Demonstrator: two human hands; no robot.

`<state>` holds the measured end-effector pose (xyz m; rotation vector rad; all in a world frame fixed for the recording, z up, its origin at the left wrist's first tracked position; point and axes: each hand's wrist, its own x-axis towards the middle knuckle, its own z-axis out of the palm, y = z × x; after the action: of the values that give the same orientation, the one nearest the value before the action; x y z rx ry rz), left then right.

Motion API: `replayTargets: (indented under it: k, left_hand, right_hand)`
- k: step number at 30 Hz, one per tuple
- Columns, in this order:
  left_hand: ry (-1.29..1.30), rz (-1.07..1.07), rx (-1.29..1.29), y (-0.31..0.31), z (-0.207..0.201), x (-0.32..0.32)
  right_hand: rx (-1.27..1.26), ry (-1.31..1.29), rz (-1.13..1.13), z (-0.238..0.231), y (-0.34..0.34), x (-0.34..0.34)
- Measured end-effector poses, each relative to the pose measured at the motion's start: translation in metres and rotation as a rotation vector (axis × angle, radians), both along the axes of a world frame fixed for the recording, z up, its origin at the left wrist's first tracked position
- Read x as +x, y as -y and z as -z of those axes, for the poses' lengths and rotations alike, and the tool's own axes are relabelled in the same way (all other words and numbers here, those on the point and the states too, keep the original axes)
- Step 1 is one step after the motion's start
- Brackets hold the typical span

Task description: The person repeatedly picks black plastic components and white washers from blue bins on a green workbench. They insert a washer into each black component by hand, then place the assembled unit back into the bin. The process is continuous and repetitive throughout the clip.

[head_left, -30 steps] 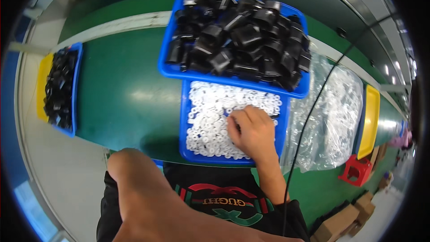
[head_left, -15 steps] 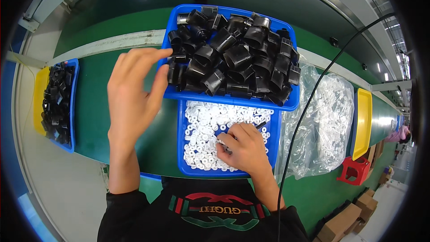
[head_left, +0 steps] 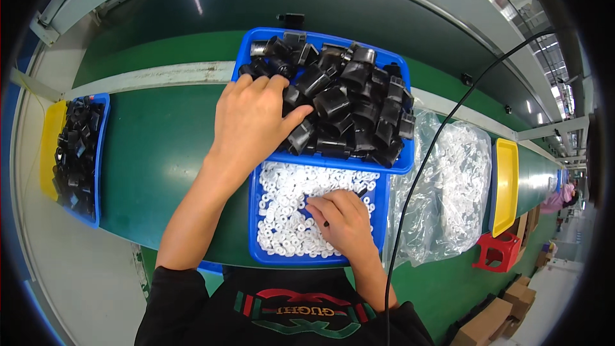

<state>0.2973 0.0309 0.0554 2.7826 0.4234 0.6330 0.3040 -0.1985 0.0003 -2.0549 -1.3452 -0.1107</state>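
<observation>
A blue tray (head_left: 410, 154) is heaped with glossy black plastic tube-like parts (head_left: 333, 102). At its left side my left hand (head_left: 250, 118) reaches over the rim among these parts, thumb spread away from the bent fingers. Whether a part is touched is hard to see. Nearer to me stands a second blue tray (head_left: 256, 243), partly under the first, full of small white rings (head_left: 282, 218). My right hand (head_left: 343, 221) is closed over the rings, gripping a thin black pen-like tool (head_left: 362, 193); its ends show on both sides of the fingers.
A clear plastic bag (head_left: 458, 192) of white pieces lies right of the trays, with a yellow tray (head_left: 506, 186) beyond it. A black cable (head_left: 419, 202) hangs across the right side. More black parts fill a tray (head_left: 99, 160) at far left. A red stool (head_left: 498, 253) stands lower right.
My left hand has moved right and is now over the black parts. My right hand stays above the rings with the tool. The whole view has shifted slightly.
</observation>
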Motion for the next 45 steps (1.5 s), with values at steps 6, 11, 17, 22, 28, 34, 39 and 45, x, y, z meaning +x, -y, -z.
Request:
replayTargets:
  k: [6, 11, 17, 22, 28, 34, 39, 45]
  left_hand:
    - [0.182, -0.041, -0.091, 0.004, -0.008, 0.002]
    - [0.327, 0.026, -0.211, 0.003, -0.019, -0.012]
    - [0.438, 0.291, -0.631, 0.018, -0.011, -0.043]
    - [0.318, 0.483, -0.770, 0.027, 0.002, -0.070]
    - [0.180, 0.609, -0.972, 0.031, 0.017, -0.078]
    - [0.315, 0.531, -0.788, 0.047, 0.030, -0.076]
    - [0.395, 0.565, -0.799, 0.051, 0.042, -0.076]
    - [0.434, 0.654, -0.878, 0.051, 0.045, -0.078]
  right_hand:
    - [-0.062, 0.022, 0.017, -0.010, 0.005, 0.002]
    - [-0.147, 0.026, 0.045, -0.007, 0.006, 0.003]
    - [-0.091, -0.006, 0.047, -0.013, 0.007, 0.007]
    - [-0.055, -0.096, 0.073, -0.022, 0.005, 0.010]
    - [0.112, -0.084, 0.059, -0.043, 0.013, 0.015]
    - [0.366, -0.131, -0.130, -0.070, -0.002, -0.001]
    - [0.365, 0.085, -0.221, -0.071, -0.025, -0.013]
    - [0.308, -0.242, -0.105, -0.071, -0.028, -0.033]
